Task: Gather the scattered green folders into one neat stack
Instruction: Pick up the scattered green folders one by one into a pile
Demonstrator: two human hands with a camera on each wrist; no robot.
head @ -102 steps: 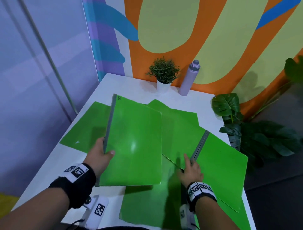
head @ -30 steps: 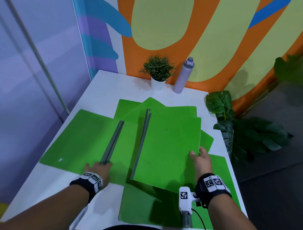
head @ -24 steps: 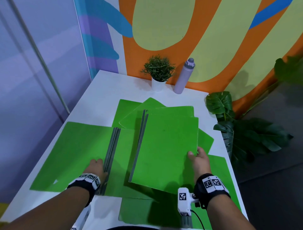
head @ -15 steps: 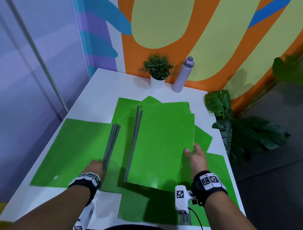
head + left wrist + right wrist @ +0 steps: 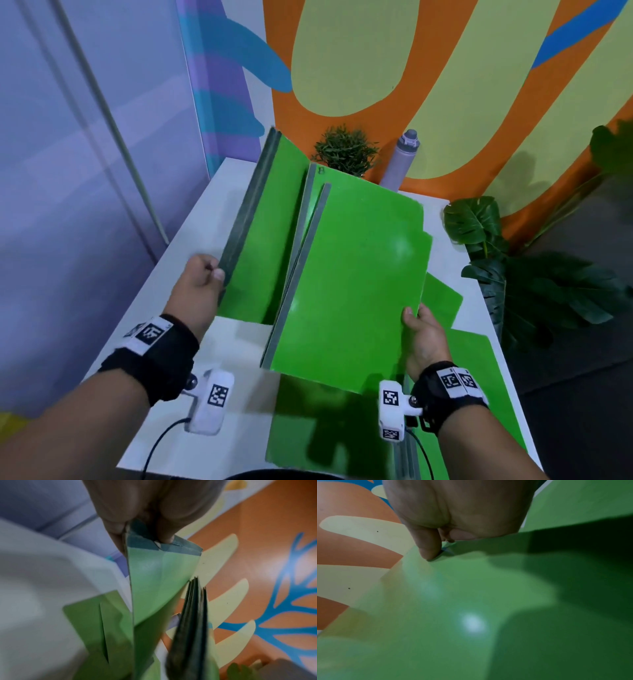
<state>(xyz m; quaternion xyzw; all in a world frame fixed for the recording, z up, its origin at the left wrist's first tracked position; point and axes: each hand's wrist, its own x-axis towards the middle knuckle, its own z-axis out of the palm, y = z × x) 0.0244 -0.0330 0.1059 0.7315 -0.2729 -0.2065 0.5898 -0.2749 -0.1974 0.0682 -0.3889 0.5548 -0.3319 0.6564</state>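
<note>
Folders, thin and glossy, are what both hands are managing here, and they look light, springy and slick rather than stiff. From the head view, the left hand [image 5: 200, 291] pinches the dark grey spine of a lifted folder [image 5: 263, 236] and holds it tilted up off the white table [image 5: 219, 192], just left of the held stack. The right hand [image 5: 423, 337] grips the right edge of that held stack [image 5: 352, 284], thumb on top, so the stack hangs slanted above the table with its spines [image 5: 301, 260] toward the lifted folder. More green folders [image 5: 472, 370] lie flat on the table beneath and to the right of the stack; a potted plant [image 5: 344, 150] and a grey bottle [image 5: 400, 161] stand behind it. From the left wrist view, blurred, the fingertips [image 5: 164, 536] close on the grey spine strip [image 5: 145, 543], and the green cover below it bends freely, so the spine seems the firmest place to take hold. The stack's dark spine edges [image 5: 190, 628] sit just beside it. From the right wrist view, the thumb [image 5: 428, 547] presses down on the shiny top cover [image 5: 471, 608], which shows a bright glare spot; that sheen suggests covers may slide over each other. I judge a pinch across several edges at once, near the spine side, would hold the pile more squarely than a grip on the floppy open edge.
</note>
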